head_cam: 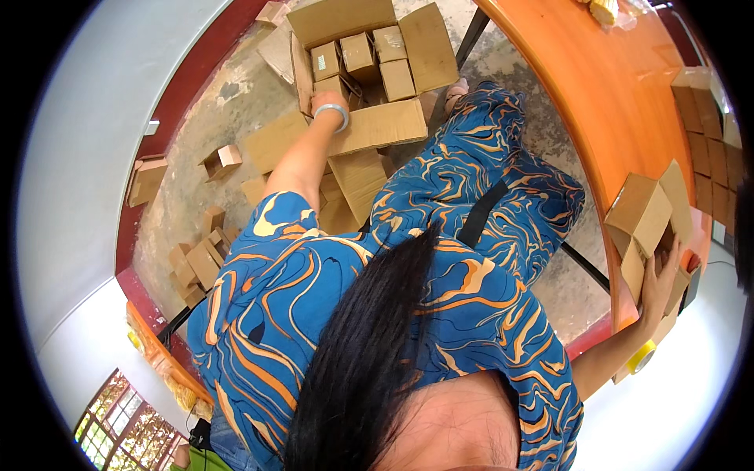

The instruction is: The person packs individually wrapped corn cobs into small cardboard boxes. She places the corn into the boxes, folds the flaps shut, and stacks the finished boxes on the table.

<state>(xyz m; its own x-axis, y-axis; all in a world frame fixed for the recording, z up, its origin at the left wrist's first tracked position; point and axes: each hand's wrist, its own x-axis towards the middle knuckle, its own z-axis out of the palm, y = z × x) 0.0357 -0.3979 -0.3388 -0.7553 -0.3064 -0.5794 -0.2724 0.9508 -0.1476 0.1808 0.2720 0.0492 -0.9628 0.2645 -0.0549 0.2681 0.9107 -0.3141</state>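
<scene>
At the top, a large open cardboard carton [377, 123] stands on the floor with its flaps spread. Several small closed cardboard boxes [358, 52] sit inside it, with a gap near their middle. My left hand [330, 103], a pale bangle at the wrist, reaches over the carton's near left corner and grips a small cardboard box [331, 85]; its fingertips are hidden. Far to the right, my right hand [661, 282] rests, fingers apart, against a small cardboard box [639, 212] with raised flaps, at the edge of the orange table [589, 65].
Stacked small boxes [707, 135] stand along the table's far side. A roll of yellow tape [641, 357] is by my right forearm. Loose small boxes [203, 259] lie on the floor at left, and another open carton [347, 194] is below the large one.
</scene>
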